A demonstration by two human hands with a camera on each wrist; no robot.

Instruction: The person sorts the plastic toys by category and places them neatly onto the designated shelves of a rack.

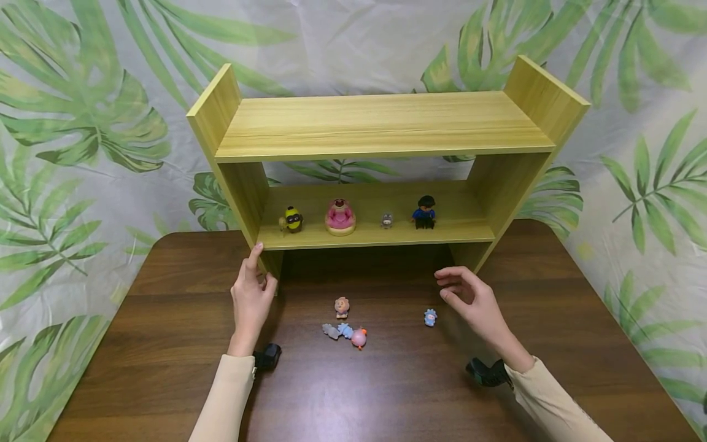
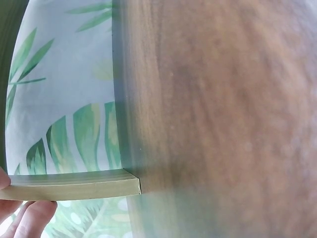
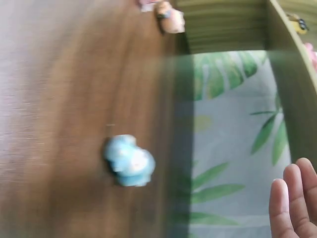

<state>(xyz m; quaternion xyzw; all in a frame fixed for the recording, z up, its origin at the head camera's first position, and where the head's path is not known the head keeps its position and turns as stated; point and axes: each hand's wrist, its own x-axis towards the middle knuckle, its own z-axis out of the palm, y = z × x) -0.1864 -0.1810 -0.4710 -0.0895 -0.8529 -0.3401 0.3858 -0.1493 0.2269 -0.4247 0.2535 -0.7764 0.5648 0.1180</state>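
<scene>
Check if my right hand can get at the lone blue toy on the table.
Yes, most likely: your right hand is near the blue toy, holding nothing, and no other toy stands between them.

At the lower left, the left hand (image 2: 34,218) grips a pale wooden panel (image 2: 74,190), with a fingertip above it in view and more fingers below. The panel's end meets the brown table (image 2: 228,109), blurred across the right side. A board (image 2: 7,49) edges the left; leaf-print cloth (image 2: 74,74) shows between.
</scene>
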